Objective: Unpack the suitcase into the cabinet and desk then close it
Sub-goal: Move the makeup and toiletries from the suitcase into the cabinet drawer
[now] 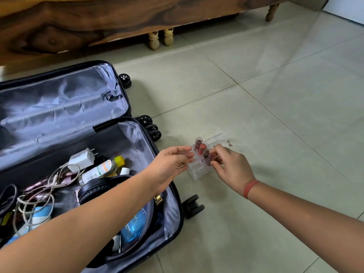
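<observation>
We saw a pale tiled floor (275,95) fill most of the frame, with dark wooden furniture (78,26) on turned legs along the top. The suitcase (59,107) lay open on the floor at the left, its grey-lined lid towards the upper left and its packed half at the lower left. In that half lay black headphones (94,187), tangled cables (35,196), a bottle with a yellow cap (98,171) and a white charger plug (81,159). Just right of the suitcase, at the centre of the frame, stood a clear lipstick holder (197,170) between both hands. The left hand (169,166) was spread, its straight fingertips touching the holder's left side. The right hand (232,166) had its thumb and curled fingers pinching the holder's right edge. Several lipsticks (201,149) stood upright in the holder's cells. A red thread band (250,188) circled the right wrist.
</observation>
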